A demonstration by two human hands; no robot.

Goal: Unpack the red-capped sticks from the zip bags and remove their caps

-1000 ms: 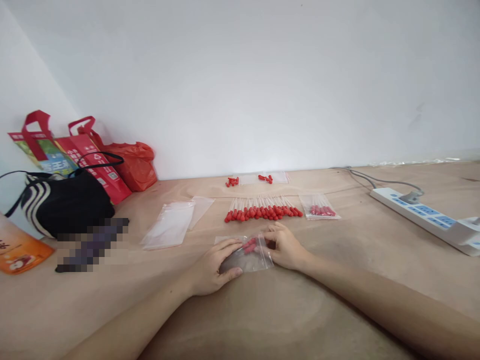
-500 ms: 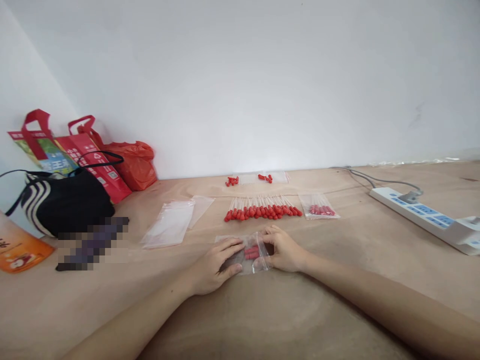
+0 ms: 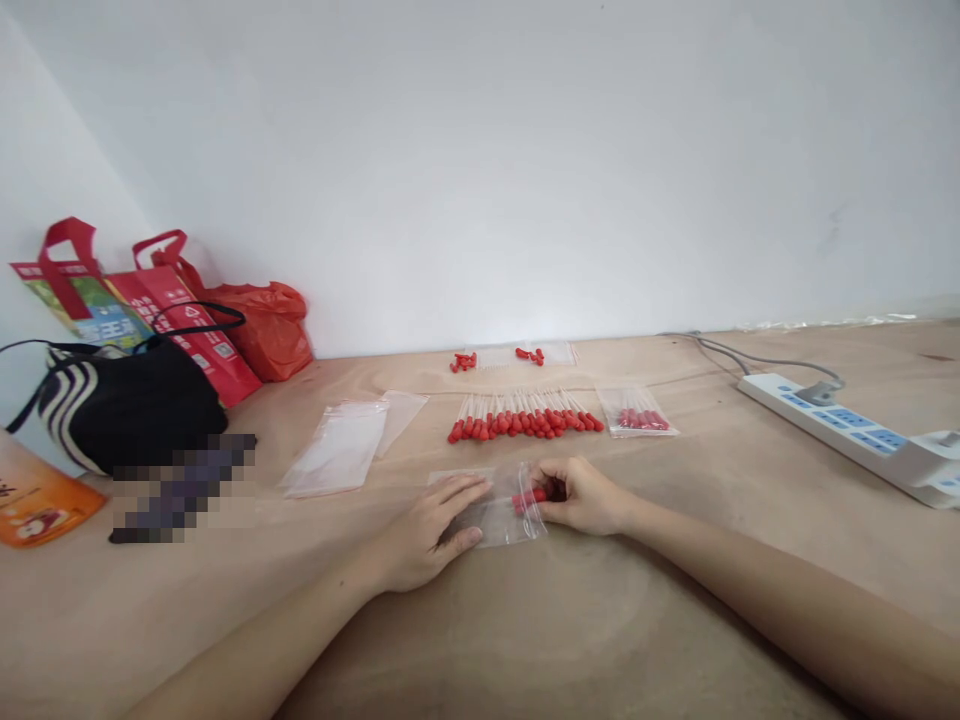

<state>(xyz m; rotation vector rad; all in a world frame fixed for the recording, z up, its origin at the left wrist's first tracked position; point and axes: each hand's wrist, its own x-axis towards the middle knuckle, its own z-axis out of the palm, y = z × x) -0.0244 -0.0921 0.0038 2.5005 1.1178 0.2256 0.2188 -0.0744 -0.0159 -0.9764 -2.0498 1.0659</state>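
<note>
A small clear plastic bag (image 3: 501, 517) lies flat on the wooden surface in front of me. My left hand (image 3: 427, 530) rests on its left end, fingers spread and pressing it down. My right hand (image 3: 581, 495) is curled at the bag's right end, pinching several red-tipped sticks (image 3: 529, 496) at the bag's mouth. Beyond them a row of loose red-tipped sticks (image 3: 525, 420) lies side by side. A filled small bag (image 3: 636, 417) with red-tipped sticks sits to the right of that row.
Empty clear bags (image 3: 341, 447) lie to the left. More red-tipped sticks (image 3: 499, 357) lie by the wall. A black striped bag (image 3: 124, 405), red bags (image 3: 225, 320) and an orange packet (image 3: 37, 500) stand at left. A white power strip (image 3: 855, 435) lies at right.
My right hand has shifted slightly right and curled tighter; the red tips in the bag moved from its middle toward its right end. My left hand has stayed put.
</note>
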